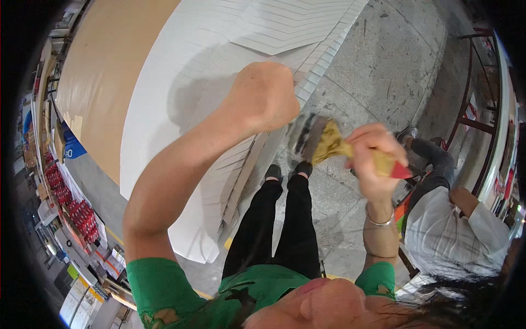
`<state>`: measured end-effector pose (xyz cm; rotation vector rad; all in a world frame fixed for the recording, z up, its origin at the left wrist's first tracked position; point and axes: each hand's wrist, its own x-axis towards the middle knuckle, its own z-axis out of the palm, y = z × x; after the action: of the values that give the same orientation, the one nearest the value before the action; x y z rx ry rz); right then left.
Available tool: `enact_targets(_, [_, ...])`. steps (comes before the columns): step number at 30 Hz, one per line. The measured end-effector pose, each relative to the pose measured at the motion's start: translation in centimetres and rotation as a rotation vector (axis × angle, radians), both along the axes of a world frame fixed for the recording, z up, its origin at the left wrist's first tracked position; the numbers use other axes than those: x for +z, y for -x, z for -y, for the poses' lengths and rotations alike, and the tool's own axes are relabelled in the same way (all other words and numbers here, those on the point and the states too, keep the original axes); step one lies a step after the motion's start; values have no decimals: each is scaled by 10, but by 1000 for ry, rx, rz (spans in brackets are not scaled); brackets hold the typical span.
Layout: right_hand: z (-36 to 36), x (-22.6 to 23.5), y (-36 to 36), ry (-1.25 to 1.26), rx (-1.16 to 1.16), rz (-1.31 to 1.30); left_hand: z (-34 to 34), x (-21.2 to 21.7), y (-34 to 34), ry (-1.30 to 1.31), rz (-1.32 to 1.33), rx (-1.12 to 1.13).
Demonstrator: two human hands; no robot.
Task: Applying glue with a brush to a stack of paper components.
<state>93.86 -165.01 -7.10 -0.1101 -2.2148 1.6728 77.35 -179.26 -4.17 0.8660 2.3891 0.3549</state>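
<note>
My left hand (264, 97) is closed in a fist and rests on a fanned stack of white sheets (181, 82) that overlap on a brown table (104, 71). My right hand (372, 159) grips a wide paintbrush (329, 143) by its yellowish, glue-coated handle, whose end is red. The brush's dark bristles are blurred and sit just off the right edge of the white sheets, close to my left fist. A metal bangle circles my right wrist.
Grey concrete floor (383, 60) lies to the right of the table. A seated person in a white shirt (449, 230) is at the right, near a dark red metal frame (471, 115). Shelves with red items (71, 208) stand at the left.
</note>
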Motion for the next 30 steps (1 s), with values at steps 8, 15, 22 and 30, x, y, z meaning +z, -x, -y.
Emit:
enact_targets(8, [-1, 5, -16, 140, -93, 5, 4, -16, -5, -153, -150, -39])
enact_targets(15, [-16, 11, -64, 235, -197, -91, 26, -42, -67, 15, -523, -60])
enact_targets(22, [6, 4, -81, 310, -161, -23, 91, -46, -140, 481, -655, 142])
enact_targets(30, [24, 6, -57, 330, -167, -72, 100, -67, -136, 332, -778, 50])
